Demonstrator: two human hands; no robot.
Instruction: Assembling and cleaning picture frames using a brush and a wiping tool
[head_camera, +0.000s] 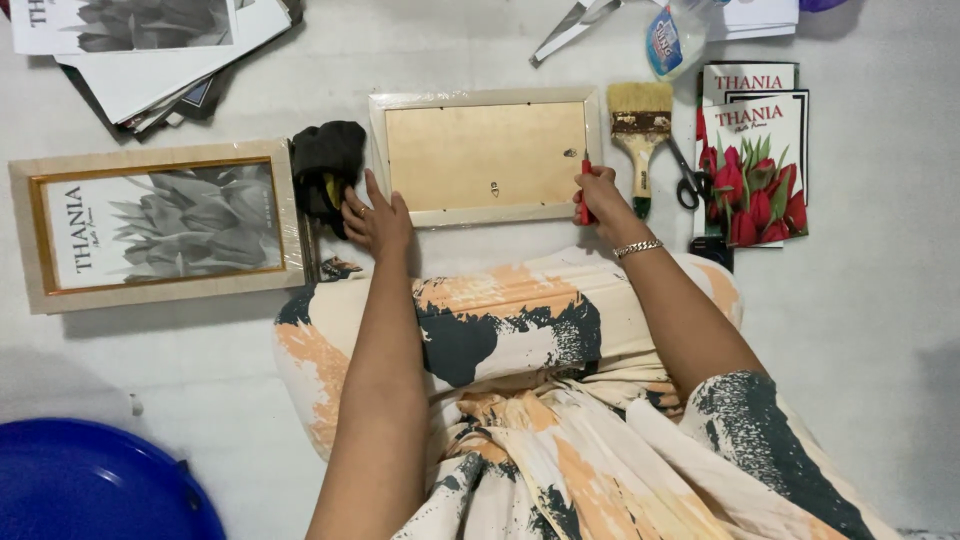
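Note:
A light wooden picture frame (487, 155) lies face down on the floor in front of me, its brown backing board showing. My right hand (603, 203) grips a small red tool (584, 192) at the frame's right edge. My left hand (376, 220) rests flat near the frame's lower left corner, fingers spread, touching a dark cloth (326, 170).
A second frame (155, 225) with a grey flower print lies at the left. A wide paintbrush (640, 135), black scissors (688, 182) and tulip prints (752, 165) sit at the right. Paper stacks (150, 50), a spray bottle (672, 38) and a blue basin (90, 485) are around.

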